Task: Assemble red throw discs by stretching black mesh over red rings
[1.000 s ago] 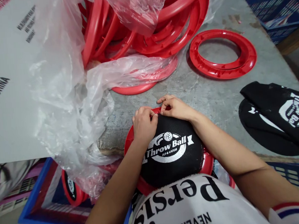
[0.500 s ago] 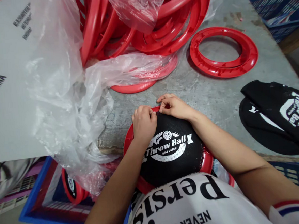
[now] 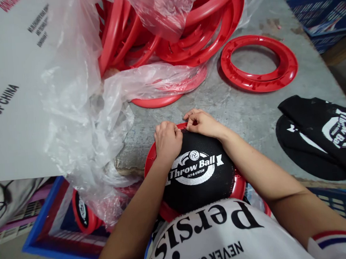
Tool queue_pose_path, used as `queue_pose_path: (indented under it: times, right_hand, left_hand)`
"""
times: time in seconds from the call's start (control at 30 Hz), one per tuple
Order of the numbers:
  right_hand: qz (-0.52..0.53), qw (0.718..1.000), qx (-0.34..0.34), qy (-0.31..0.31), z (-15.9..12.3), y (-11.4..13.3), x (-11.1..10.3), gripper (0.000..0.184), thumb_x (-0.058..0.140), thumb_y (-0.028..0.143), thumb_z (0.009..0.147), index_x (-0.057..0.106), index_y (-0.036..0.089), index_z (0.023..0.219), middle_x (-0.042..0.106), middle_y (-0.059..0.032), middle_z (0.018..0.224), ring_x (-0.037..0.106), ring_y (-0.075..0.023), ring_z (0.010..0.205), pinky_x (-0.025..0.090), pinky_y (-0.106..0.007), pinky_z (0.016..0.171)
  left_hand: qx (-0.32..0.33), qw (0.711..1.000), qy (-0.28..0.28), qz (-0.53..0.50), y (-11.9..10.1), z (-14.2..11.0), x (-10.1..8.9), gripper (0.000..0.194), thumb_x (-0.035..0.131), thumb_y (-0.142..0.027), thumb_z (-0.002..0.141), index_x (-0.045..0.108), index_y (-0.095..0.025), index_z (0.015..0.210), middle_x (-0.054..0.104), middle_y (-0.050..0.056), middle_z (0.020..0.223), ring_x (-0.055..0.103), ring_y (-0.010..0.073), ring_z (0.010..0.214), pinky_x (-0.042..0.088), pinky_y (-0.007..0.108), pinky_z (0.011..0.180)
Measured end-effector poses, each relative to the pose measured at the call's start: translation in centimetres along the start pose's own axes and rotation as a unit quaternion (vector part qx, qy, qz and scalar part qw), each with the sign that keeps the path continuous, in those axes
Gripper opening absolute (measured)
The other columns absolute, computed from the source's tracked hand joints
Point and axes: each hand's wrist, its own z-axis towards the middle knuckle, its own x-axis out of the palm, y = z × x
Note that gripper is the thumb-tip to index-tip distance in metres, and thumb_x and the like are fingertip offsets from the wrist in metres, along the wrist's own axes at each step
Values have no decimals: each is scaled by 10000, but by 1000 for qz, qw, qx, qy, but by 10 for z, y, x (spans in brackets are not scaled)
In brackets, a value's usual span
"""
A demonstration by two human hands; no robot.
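Observation:
A round piece of black mesh fabric [image 3: 201, 194], printed "Throw Ball" in white, lies over a red plastic ring [image 3: 240, 186] against my shirt front. At the far edge of the ring, my left hand [image 3: 168, 141] is closed with its fingertips pressed on the fabric's border. Close beside it, my right hand [image 3: 203, 122] pinches the same border between thumb and forefinger, its other fingers curled loosely. The fingers hide the exact grip. Red rim shows outside the fabric on both sides.
Many red rings [image 3: 208, 44] lie piled under clear plastic bags [image 3: 95, 123] at the back. A single red ring [image 3: 288, 64] rests at right, near a stack of black printed fabrics [image 3: 313, 147]. Blue crates [image 3: 43, 225] stand below left and at right. A printed white carton [image 3: 15, 128] is at left.
The view has shifted slightly, so the surroundings sit a little differently in the picture. Both hands stay at the same place on the fabric's far border.

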Motion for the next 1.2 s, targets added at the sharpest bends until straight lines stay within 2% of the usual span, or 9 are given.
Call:
queue_pose_path:
  times: [0.13,0.27,0.5,0.63,0.73,0.83,0.93,1.1,1.2]
  right_hand:
    - [-12,1000,-5,-7,1,-1,2,169,670,91,724,600,190,605,691,-39,987,635,-205,972,421,-357,983]
    - [-25,999,-18,-20,1,-2,4,195,663,85,733,576,196,598,691,-39,953,627,-215,961,423,-369,977]
    - [1,1000,-19,-18,2,-5,5,182,665,102,733,581,196,603,691,-44,992,629,-214,975,431,-369,975]
    - [-4,999,-7,-43,2,-5,5,156,639,102,736,595,197,620,697,-46,1004,620,-220,992,428,-384,994]
    - [40,998,10,-54,1,-7,4,100,629,155,762,622,194,671,690,-46,1039,617,-199,936,456,-369,950]
    - [97,993,33,-53,1,-8,1,75,646,213,773,636,189,703,680,-47,1061,622,-188,915,474,-343,903]
    - [83,996,36,-8,4,-1,-5,66,627,177,778,652,182,717,688,-52,1025,632,-197,930,467,-334,896]
    - [-84,990,-69,95,16,27,-14,96,662,105,793,708,188,784,703,-53,975,611,-242,1061,388,-380,1030]
    - [-145,975,-72,150,20,38,-14,107,722,83,748,710,189,741,704,-63,980,600,-266,1092,380,-383,1038]
  left_hand:
    - [-2,1000,3,12,-2,-1,-1,167,459,-227,962,613,-211,898,656,86,1146,549,288,1129,442,432,985]
    - [-7,1000,1,30,-4,-1,-2,172,460,-222,964,625,-212,916,652,92,1120,551,287,1127,446,424,978]
    - [-6,1000,-8,22,-4,0,1,196,453,-211,961,646,-189,935,655,123,1124,558,307,1136,446,450,991]
    - [11,999,-2,-52,4,3,-1,187,485,-220,957,658,-194,891,671,104,1109,574,275,1135,440,439,1044]
    - [12,990,3,-138,15,5,-10,198,467,-148,933,659,-189,906,679,86,1090,607,227,1116,451,390,1064]
    - [8,990,14,-142,25,1,-22,243,439,-111,918,669,-187,944,682,92,1112,623,224,1115,464,382,1058]
    - [17,992,38,-118,28,-5,-30,261,437,-104,918,680,-191,952,692,92,1148,625,232,1137,459,384,1071]
    - [33,992,38,-113,22,-11,-28,249,451,-111,921,691,-181,926,693,94,1137,618,228,1160,439,366,1096]
    - [37,994,34,-99,16,-12,-24,174,523,-143,897,692,-184,900,669,94,1106,609,240,1145,442,371,1084]
